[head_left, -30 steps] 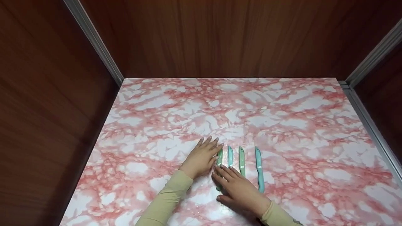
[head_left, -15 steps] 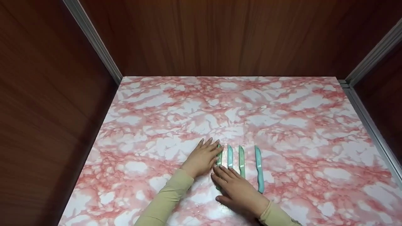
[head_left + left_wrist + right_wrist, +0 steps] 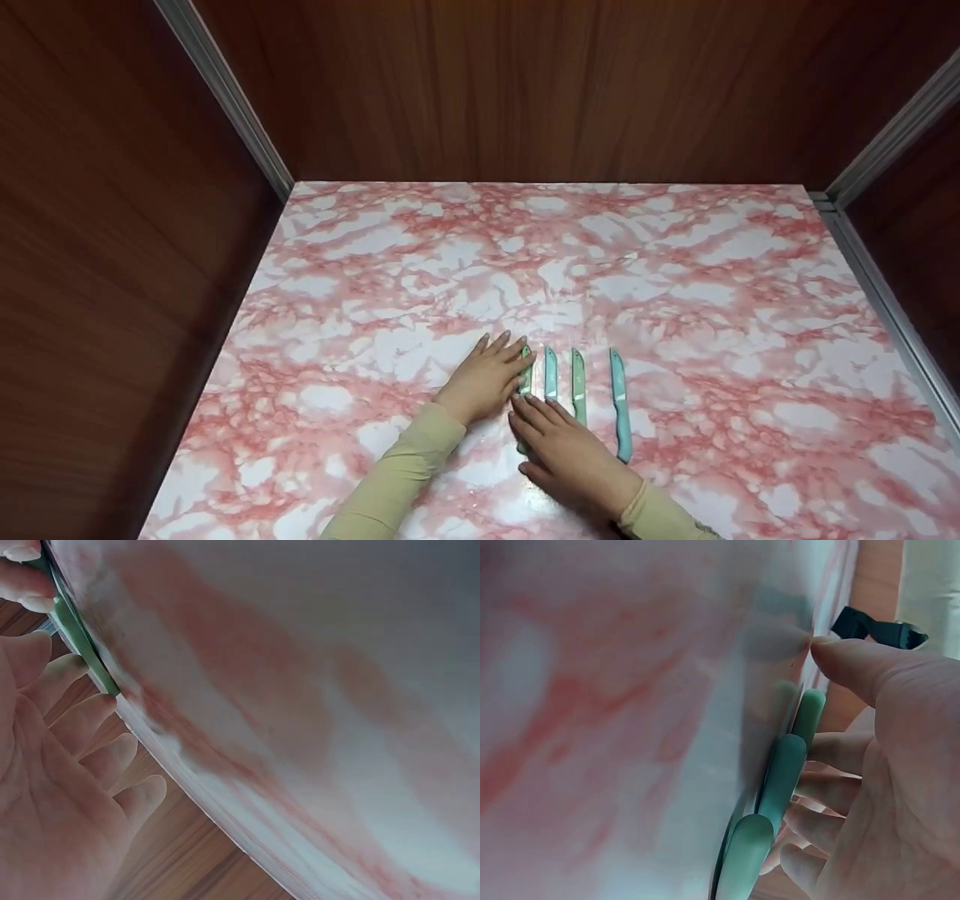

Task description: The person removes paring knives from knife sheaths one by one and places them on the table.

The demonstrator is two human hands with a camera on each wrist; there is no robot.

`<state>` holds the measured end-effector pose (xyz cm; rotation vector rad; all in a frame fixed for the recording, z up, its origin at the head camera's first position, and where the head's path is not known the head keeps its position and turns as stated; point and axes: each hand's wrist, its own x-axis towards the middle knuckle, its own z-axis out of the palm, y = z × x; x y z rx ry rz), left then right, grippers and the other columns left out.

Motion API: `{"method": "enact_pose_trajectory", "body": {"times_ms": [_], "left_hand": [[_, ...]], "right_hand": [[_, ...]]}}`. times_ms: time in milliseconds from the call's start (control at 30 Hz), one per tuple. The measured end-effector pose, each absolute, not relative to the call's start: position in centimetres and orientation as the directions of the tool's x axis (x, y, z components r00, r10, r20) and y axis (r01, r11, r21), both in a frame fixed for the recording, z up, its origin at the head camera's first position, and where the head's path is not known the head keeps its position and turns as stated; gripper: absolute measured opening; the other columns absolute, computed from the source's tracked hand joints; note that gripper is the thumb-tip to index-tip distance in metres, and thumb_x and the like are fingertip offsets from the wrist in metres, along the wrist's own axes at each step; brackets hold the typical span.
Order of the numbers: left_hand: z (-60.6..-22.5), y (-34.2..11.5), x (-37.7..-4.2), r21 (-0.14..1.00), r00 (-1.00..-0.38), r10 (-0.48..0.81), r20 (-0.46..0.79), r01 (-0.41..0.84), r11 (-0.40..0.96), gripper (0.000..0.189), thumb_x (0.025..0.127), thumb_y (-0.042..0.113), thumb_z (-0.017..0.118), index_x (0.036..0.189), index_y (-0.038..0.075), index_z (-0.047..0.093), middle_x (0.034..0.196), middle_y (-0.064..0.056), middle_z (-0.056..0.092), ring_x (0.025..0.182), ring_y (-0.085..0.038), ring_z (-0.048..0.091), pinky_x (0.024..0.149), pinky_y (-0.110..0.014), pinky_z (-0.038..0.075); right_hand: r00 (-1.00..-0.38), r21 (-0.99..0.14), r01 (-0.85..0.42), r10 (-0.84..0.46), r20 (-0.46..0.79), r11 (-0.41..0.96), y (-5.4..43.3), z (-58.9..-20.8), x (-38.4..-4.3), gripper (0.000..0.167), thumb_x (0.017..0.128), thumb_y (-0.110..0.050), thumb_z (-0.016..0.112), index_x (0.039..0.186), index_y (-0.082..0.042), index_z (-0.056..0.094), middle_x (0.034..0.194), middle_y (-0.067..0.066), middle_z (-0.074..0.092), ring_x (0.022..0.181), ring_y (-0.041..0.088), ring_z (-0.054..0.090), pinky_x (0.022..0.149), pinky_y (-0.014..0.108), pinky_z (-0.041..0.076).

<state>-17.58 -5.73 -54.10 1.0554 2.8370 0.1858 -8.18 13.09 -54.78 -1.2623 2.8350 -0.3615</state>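
Observation:
Several small knives lie side by side on the table, blades pointing away. My left hand point(image 3: 484, 381) lies with fingers spread at the leftmost green knife point(image 3: 526, 384), fingertips over its blade. My right hand point(image 3: 574, 450) reaches low across the handles, straight fingertips at that knife's handle end. It hides the handle of the light-blue knife point(image 3: 551, 371) and the lower handle of the second green knife point(image 3: 578, 375). Right of the hand lies the turquoise knife point(image 3: 622, 412), in full view. In the right wrist view a turquoise handle point(image 3: 781, 776) sits between two green ones.
The table point(image 3: 405, 247) has a glossy red-and-white marbled top. Dark wood panels point(image 3: 510, 90) rise behind it and at both sides, with grey metal strips point(image 3: 232, 97) at the corners. A small dark clip-like piece point(image 3: 877, 628) shows beside a pale sleeve.

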Motion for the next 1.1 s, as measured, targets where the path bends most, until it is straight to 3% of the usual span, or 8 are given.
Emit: {"method": "enact_pose_trajectory", "body": {"times_ms": [300,533,867,1100], "left_hand": [[-53.54,-5.21,-17.64,0.136,-0.743,0.665,-0.073,0.653,0.745,0.044,0.103,0.029,0.043,0.146,0.022,0.041,0.154,-0.001,0.029,0.142,-0.026,0.019,0.114,-0.048,0.017],[-53.35,-4.80,-17.65,0.132,-0.715,0.694,-0.084,0.683,0.719,0.047,0.098,0.019,0.055,0.144,0.018,0.045,0.152,-0.002,0.032,0.140,-0.022,0.026,0.113,-0.040,0.021],[-53.38,-4.90,-17.66,0.206,-0.732,0.677,-0.081,0.652,0.730,0.042,0.100,0.018,0.052,0.142,0.022,0.048,0.152,0.000,0.032,0.138,-0.023,0.031,0.109,-0.042,0.030],[-53.42,-5.06,-17.95,0.246,-0.722,0.689,-0.070,0.657,0.713,0.040,0.101,0.020,0.049,0.141,0.022,0.049,0.151,0.000,0.034,0.138,-0.021,0.030,0.113,-0.041,0.023]], "right_hand": [[-0.673,-0.188,-0.735,-0.734,0.091,0.651,12.93,-54.92,-8.56,0.058,0.093,-0.036,0.060,0.140,-0.003,0.048,0.150,0.015,0.033,0.138,0.032,0.028,0.110,0.050,0.025],[-0.669,-0.181,-0.738,-0.740,0.072,0.650,12.86,-54.77,-8.78,0.056,0.095,-0.035,0.058,0.140,-0.004,0.047,0.151,0.014,0.032,0.139,0.031,0.027,0.110,0.049,0.025],[-0.654,-0.138,-0.754,-0.752,0.075,0.642,12.83,-54.61,-8.89,0.057,0.093,-0.036,0.063,0.137,-0.003,0.050,0.147,0.014,0.039,0.137,0.032,0.031,0.108,0.048,0.031],[-0.629,-0.104,-0.778,-0.769,0.119,0.620,12.76,-54.65,-9.09,0.054,0.090,-0.035,0.067,0.132,-0.003,0.056,0.141,0.014,0.047,0.134,0.032,0.037,0.107,0.044,0.033]]}}
